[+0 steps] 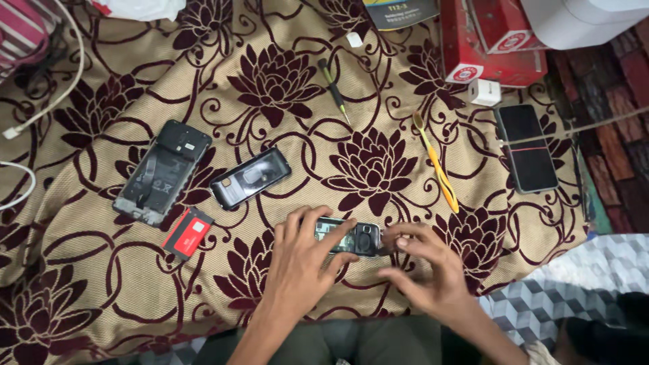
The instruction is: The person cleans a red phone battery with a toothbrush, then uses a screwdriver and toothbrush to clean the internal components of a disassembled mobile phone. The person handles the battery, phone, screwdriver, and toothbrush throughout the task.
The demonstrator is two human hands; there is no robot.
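Both hands bear on a small opened phone (357,238) lying on the floral cloth (284,40) near the front edge. Left hand (301,267) grip: fingers spread flat, pressing down on the phone's left end, not closed around it. Right hand (427,270) grip: fingertips pinched at the phone's right end. Just left of the hands lies a red battery (187,233). Farther back lie a dark back cover (250,178) and a larger opened phone (162,172). Yellow tweezers (436,165) and a screwdriver (333,88) lie apart behind.
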